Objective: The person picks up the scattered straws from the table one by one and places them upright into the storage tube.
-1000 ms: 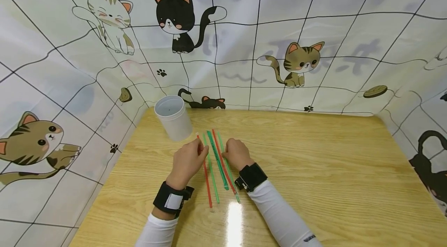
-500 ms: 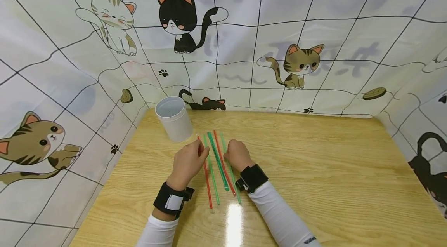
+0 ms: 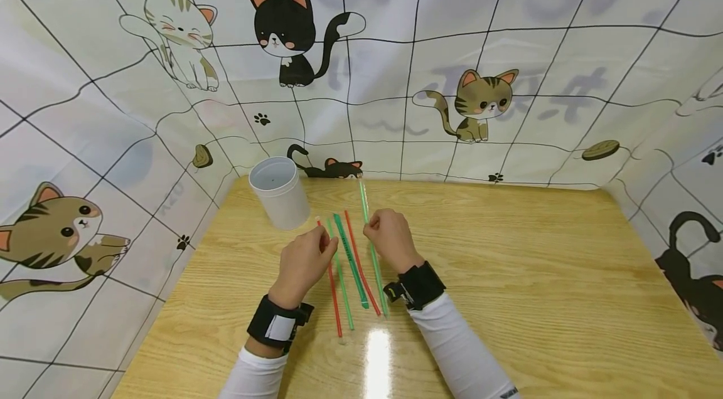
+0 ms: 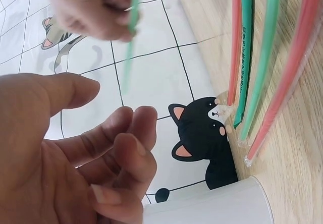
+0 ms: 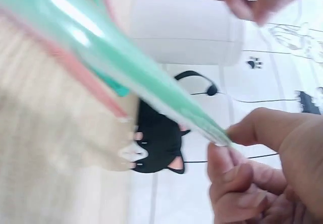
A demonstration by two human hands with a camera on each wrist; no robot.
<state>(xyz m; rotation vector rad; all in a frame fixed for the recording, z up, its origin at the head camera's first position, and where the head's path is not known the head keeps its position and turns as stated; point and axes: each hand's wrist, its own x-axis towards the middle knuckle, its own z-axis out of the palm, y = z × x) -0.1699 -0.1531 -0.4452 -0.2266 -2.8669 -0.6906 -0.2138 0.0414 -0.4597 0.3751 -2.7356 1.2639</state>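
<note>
In the head view, we locate the right hand (image 3: pixel 390 237) at the centre of the frame, its thumb and fingertips pinching a green straw (image 3: pixel 380 283) that extends above and below the hand. The right wrist view adds the grip itself, thumb against fingertip, and the gloss on the straw's surface. The left hand (image 3: pixel 304 261), left of centre, turns its back to the head camera; the left wrist view shows its thumb standing apart from loosely bent fingers. We cannot tell whether it touches the left red straw (image 3: pixel 334 298) beneath it. Between the hands, on the table (image 3: pixel 508 261), lie a second green straw (image 3: pixel 343 292), a dark green straw (image 3: pixel 351 261) and a right red straw (image 3: pixel 359 259). The cup (image 3: pixel 288 201) stands upright left of centre, beyond the left hand. In the left wrist view, at upper right, we note small dark characters along the dark green straw; we cannot read them. The right sleeve (image 3: pixel 463 349) bears a dark mark, cut by the bottom edge of the head view.
</note>
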